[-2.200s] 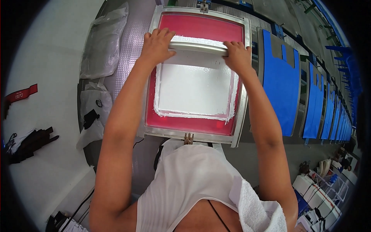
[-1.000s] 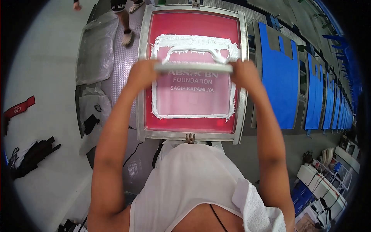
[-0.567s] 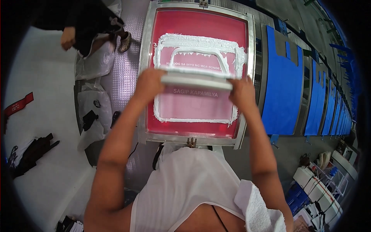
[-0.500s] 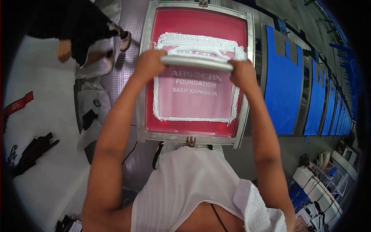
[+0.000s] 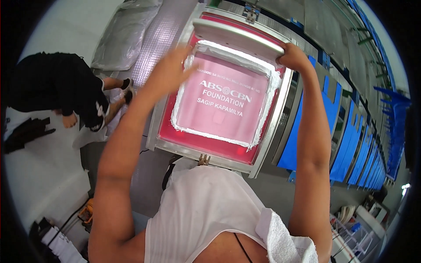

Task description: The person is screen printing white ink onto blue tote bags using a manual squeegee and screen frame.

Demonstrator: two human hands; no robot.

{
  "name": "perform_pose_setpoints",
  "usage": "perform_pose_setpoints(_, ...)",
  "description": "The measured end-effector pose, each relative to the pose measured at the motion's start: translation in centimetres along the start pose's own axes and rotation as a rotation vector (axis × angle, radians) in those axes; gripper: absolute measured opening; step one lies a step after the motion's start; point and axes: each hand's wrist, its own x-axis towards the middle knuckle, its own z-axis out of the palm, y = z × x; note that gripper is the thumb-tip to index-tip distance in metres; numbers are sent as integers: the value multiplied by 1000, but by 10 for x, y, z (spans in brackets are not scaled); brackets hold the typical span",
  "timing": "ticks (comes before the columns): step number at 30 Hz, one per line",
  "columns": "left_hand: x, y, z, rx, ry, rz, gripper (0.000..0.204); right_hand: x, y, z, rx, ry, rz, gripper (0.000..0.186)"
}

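Note:
A metal-framed screen (image 5: 228, 164) lies below me, with a red border and a pink centre carrying pale lettering, ringed by thick white ink (image 5: 263, 125). Along its far end is the squeegee (image 5: 237, 33), a long pale bar set crosswise. My right hand (image 5: 293, 57) is closed on the bar's right end. My left hand (image 5: 175, 65), smeared by motion, is off the bar near the screen's left edge, its fingers apart and holding nothing that I can see.
A co-worker (image 5: 48, 83) in dark clothes bends at the left, beside a plastic-covered sheet (image 5: 118, 35). A row of blue-faced boards (image 5: 344, 153) on a metal rack runs along the right. Cables and assorted items lie at both lower sides.
The squeegee has moved to the screen's far end. My left hand has let go and shifted left; my right still grips it. The co-worker bends lower, and my view has turned slightly.

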Motion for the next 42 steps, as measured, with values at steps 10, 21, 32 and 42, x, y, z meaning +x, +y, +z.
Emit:
perform_pose_setpoints(10, -280, 56, 101, -1173, -821, -810, 36, 20, -16, 36, -76, -86, -50, 47)
perform_pose_setpoints(21, -287, 31, 105, -1106, -920, -501, 40, 14, -62, 73, -147, 44, -17, 50)
perform_pose_setpoints(32, -279, 44, 79, -1105, -899, -551, 45, -212, -173, 119, -107, 5, -50, 37)
perform_pose_setpoints(42, -289, 48, 108, -772, -844, -772, 47, -274, -168, 148, -122, 1, -53, 46)
